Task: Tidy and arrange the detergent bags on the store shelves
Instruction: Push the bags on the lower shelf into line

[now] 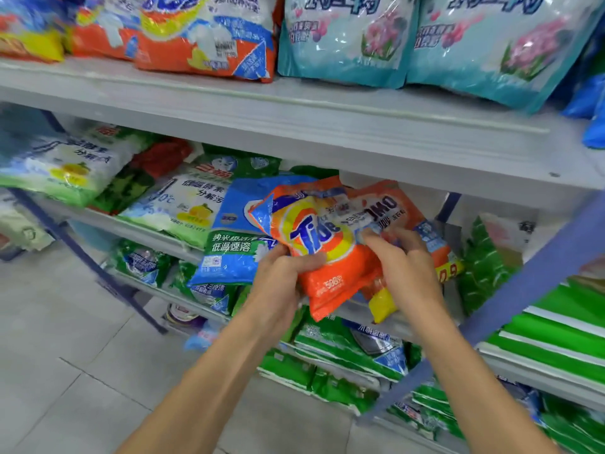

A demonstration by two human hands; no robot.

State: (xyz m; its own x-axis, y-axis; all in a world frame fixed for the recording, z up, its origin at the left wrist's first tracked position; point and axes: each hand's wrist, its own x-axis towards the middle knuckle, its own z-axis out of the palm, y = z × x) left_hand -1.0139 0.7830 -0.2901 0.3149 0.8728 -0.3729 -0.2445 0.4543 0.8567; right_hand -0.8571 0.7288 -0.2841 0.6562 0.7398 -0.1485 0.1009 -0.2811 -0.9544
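Note:
An orange Tide detergent bag (pixel 322 244) lies tilted at the front of the middle shelf (pixel 376 319). My left hand (pixel 281 276) grips its lower left edge, thumb on top. My right hand (pixel 404 260) pinches its upper right part, fingers curled. Behind it sits a second orange bag marked OMO (pixel 389 204), partly hidden by the Tide bag and my right hand. A blue and green bag (pixel 234 250) lies just left of them.
Teal flower-print bags (pixel 347 40) and orange bags (pixel 203 44) stand on the upper shelf (pixel 294 116). Green and white bags (pixel 183 204) fill the middle shelf's left; green bags (pixel 343 355) crowd the lower shelves. A blue shelf post (pixel 523 283) slants at right. Tiled floor (pixel 65 355) at left.

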